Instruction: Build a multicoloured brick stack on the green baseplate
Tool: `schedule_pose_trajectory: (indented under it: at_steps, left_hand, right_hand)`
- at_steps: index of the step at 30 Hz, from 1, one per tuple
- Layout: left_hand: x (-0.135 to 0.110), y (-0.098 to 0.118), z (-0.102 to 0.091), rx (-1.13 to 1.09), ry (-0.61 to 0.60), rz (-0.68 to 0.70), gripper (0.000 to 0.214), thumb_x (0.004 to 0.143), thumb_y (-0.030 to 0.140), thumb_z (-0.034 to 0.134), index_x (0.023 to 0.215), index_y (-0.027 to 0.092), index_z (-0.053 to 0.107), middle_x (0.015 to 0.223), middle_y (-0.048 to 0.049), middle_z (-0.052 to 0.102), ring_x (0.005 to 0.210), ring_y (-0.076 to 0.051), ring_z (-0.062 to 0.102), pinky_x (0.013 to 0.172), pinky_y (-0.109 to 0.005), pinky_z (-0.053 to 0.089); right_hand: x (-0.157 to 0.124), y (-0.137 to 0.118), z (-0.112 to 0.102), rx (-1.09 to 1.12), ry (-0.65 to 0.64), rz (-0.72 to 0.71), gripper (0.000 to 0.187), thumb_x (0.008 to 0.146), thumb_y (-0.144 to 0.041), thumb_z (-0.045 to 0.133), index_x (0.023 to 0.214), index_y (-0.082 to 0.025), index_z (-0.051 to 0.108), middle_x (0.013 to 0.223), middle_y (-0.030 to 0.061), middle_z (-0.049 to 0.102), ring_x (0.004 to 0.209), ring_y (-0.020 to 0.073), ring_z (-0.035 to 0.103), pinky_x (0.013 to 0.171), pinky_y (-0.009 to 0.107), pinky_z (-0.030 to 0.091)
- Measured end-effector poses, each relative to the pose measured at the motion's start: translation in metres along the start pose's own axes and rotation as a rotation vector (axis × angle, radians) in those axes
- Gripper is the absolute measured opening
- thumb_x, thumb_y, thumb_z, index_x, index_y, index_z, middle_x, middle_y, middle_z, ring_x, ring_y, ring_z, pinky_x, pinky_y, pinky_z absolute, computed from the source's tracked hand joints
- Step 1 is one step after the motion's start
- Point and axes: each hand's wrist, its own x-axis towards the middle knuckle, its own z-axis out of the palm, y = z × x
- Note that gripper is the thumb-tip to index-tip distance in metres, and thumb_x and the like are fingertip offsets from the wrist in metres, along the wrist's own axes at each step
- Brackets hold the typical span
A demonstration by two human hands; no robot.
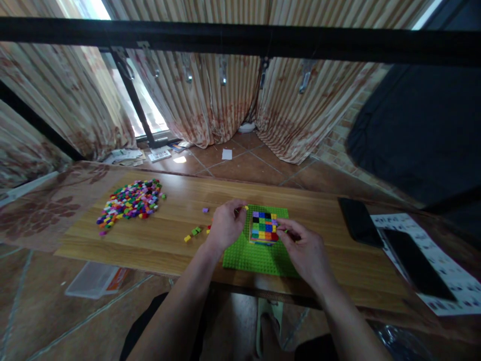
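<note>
A green baseplate (259, 258) lies on the wooden board (173, 235). On it stands a small block of many-coloured bricks (264, 226). My left hand (224, 224) is closed in a pinch on a small yellow brick (246, 207) at the block's upper left corner. My right hand (305, 249) rests on the plate at the block's right side, its fingers curled against the block. A few loose bricks (195, 231) lie just left of my left hand.
A heap of loose coloured bricks (130, 202) sits at the board's far left. Two dark phones (359, 220) (413, 263) lie to the right, one on a printed sheet (447, 265). Curtains and a black bar stand behind. A plastic box (95, 281) lies on the floor.
</note>
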Motion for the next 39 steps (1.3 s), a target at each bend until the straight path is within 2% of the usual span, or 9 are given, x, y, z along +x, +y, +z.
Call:
schedule_pose_trajectory:
  at_steps: [4, 10, 14, 23, 29, 35, 37, 39]
  left_hand:
    - [-0.0007, 0.0009, -0.0005, 0.007, -0.001, -0.004, 0.025, 0.084, 0.018, 0.049, 0.097, 0.017, 0.070, 0.092, -0.0056, 0.073, 0.080, -0.016, 0.066, 0.073, -0.025, 0.050]
    - [-0.0006, 0.0016, -0.0013, 0.005, 0.000, 0.001, 0.024, 0.084, 0.018, 0.049, 0.095, 0.017, 0.070, 0.090, -0.0053, 0.073, 0.080, -0.017, 0.066, 0.073, -0.026, 0.050]
    - [-0.0006, 0.0029, -0.0013, 0.014, -0.007, 0.010, 0.024, 0.084, 0.018, 0.049, 0.095, 0.018, 0.070, 0.089, -0.0050, 0.073, 0.079, -0.016, 0.066, 0.073, -0.026, 0.050]
    - [-0.0017, 0.0034, 0.0009, -0.016, -0.014, 0.018, 0.024, 0.084, 0.019, 0.049, 0.095, 0.016, 0.070, 0.090, -0.0060, 0.072, 0.081, -0.016, 0.065, 0.074, -0.026, 0.050]
    - [-0.0030, 0.0027, 0.0008, -0.004, -0.007, 0.018, 0.022, 0.084, 0.021, 0.049, 0.094, 0.016, 0.069, 0.088, -0.0057, 0.072, 0.077, -0.016, 0.064, 0.075, -0.028, 0.050]
    - [-0.0048, 0.0048, -0.0042, -0.039, 0.020, 0.065, 0.021, 0.085, 0.022, 0.050, 0.093, 0.017, 0.069, 0.092, -0.0057, 0.071, 0.082, -0.015, 0.064, 0.078, -0.028, 0.050]
    - [-0.0047, 0.0063, -0.0053, -0.105, 0.023, 0.060, 0.020, 0.085, 0.023, 0.051, 0.093, 0.018, 0.069, 0.091, -0.0054, 0.071, 0.083, -0.016, 0.065, 0.079, -0.028, 0.050]
    - [-0.0048, 0.0084, -0.0050, -0.211, -0.006, 0.056, 0.020, 0.086, 0.025, 0.052, 0.095, 0.018, 0.069, 0.094, -0.0055, 0.071, 0.086, -0.016, 0.065, 0.080, -0.028, 0.050]
  right_hand:
    - [0.0009, 0.0005, 0.0036, -0.006, 0.007, -0.022, 0.024, 0.083, -0.029, 0.058, 0.102, -0.021, 0.071, 0.093, 0.0048, 0.073, 0.083, 0.0199, 0.067, 0.081, 0.036, 0.052]
    - [0.0009, -0.0010, 0.0026, -0.013, 0.015, -0.015, 0.018, 0.081, -0.029, 0.060, 0.093, -0.021, 0.072, 0.088, 0.0045, 0.073, 0.076, 0.0197, 0.066, 0.074, 0.034, 0.052]
    - [0.0010, -0.0024, 0.0005, -0.061, 0.012, -0.094, 0.015, 0.083, -0.029, 0.059, 0.086, -0.021, 0.072, 0.087, 0.0047, 0.071, 0.076, 0.0191, 0.065, 0.072, 0.033, 0.050]
    - [0.0013, -0.0036, 0.0019, -0.112, 0.012, -0.213, 0.016, 0.086, -0.023, 0.059, 0.082, -0.022, 0.074, 0.081, 0.0031, 0.068, 0.074, 0.0164, 0.064, 0.070, 0.029, 0.049]
    - [0.0045, -0.0040, 0.0064, -0.128, -0.012, -0.231, 0.018, 0.087, -0.022, 0.058, 0.084, -0.023, 0.075, 0.079, 0.0029, 0.066, 0.073, 0.0161, 0.063, 0.068, 0.028, 0.048]
    - [0.0050, -0.0023, 0.0058, -0.155, -0.021, -0.249, 0.019, 0.087, -0.024, 0.056, 0.085, -0.024, 0.075, 0.081, 0.0038, 0.067, 0.074, 0.0173, 0.063, 0.070, 0.030, 0.049]
    - [0.0042, -0.0038, 0.0028, -0.094, 0.008, -0.236, 0.018, 0.087, -0.026, 0.057, 0.090, -0.024, 0.074, 0.084, 0.0040, 0.069, 0.076, 0.0175, 0.064, 0.071, 0.031, 0.050]
    - [0.0039, -0.0057, -0.0021, -0.023, 0.096, -0.207, 0.019, 0.087, -0.029, 0.056, 0.094, -0.023, 0.073, 0.087, 0.0045, 0.070, 0.078, 0.0179, 0.064, 0.072, 0.032, 0.050]
